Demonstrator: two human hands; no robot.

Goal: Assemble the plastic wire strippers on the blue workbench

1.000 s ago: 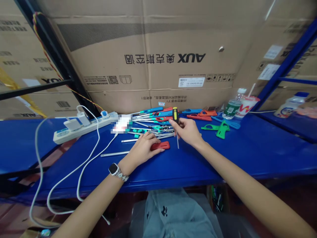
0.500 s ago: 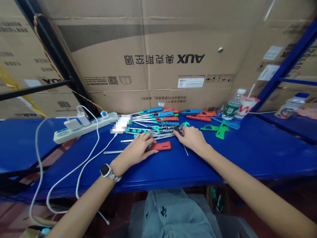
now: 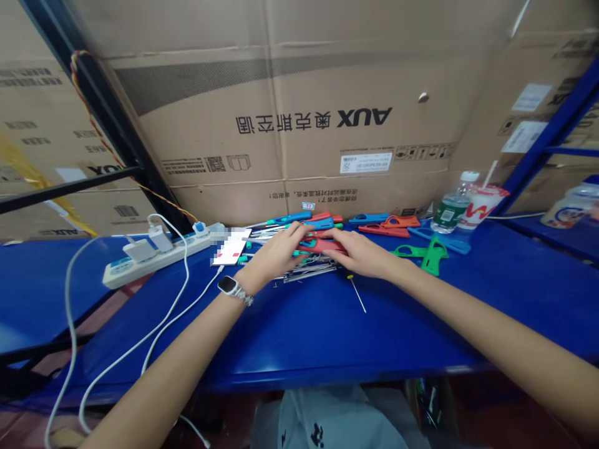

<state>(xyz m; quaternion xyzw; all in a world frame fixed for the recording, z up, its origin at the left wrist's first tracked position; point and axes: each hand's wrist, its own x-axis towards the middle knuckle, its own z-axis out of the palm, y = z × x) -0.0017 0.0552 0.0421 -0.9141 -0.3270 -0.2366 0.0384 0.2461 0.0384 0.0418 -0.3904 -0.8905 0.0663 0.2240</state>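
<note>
My left hand (image 3: 283, 251) is over the middle of the pile, fingers curled on a red stick lighter (image 3: 322, 246). From the other side my right hand (image 3: 367, 254) has its fingers closed about the lighter's right end. Its metal tube is hidden behind my left hand. Below my right hand lies a screwdriver (image 3: 358, 294), its thin shaft pointing toward me and its handle mostly covered. Beneath and around my hands are loose metal lighter tubes (image 3: 311, 270) with green parts. Behind them lie several assembled lighters with blue handles (image 3: 292, 217) and red ones.
Right of the pile lie loose red handle shells (image 3: 384, 231), blue ones and green ones (image 3: 435, 257). A water bottle (image 3: 452, 209) and a paper cup (image 3: 484, 204) stand beyond. At left are a power strip (image 3: 159, 254), white cables and a white device (image 3: 233, 246). Cardboard (image 3: 299, 81) walls the back.
My left hand has carried the red lighter up and right onto the pile. My right hand has let go of the screwdriver and taken the lighter's right end. The view has shifted slightly.
</note>
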